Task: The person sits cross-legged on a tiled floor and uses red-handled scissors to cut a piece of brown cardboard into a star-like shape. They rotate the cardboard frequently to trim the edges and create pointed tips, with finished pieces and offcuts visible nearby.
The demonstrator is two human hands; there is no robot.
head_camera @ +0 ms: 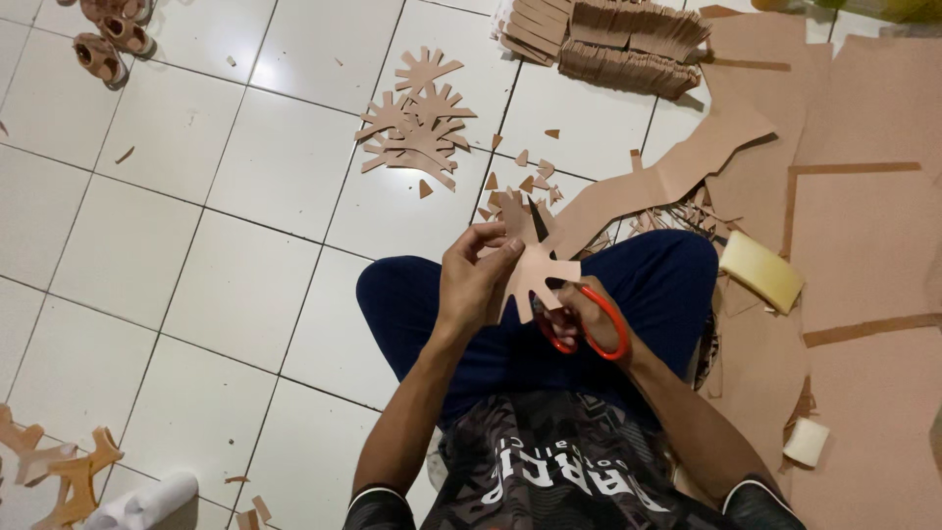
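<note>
At nine o'clock of centre, the left hand [478,285] is pinching a tan branched cardboard cutout [532,263], thumb and fingers gripping its left edge. At the cutout's five o'clock, the right hand [581,319] is clenching red-handled scissors [574,312], whose dark blades are reaching up across the cutout toward twelve. A pile of finished cutouts [417,123] is lying on the white tiled floor [196,245] at eleven o'clock.

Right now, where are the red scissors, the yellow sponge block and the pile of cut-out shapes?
Red-handled scissors [586,324], head view, on the handle loop.
Yellow sponge block [761,270], head view, top face.
Pile of tan cut-out shapes [417,130], head view, middle.
</note>
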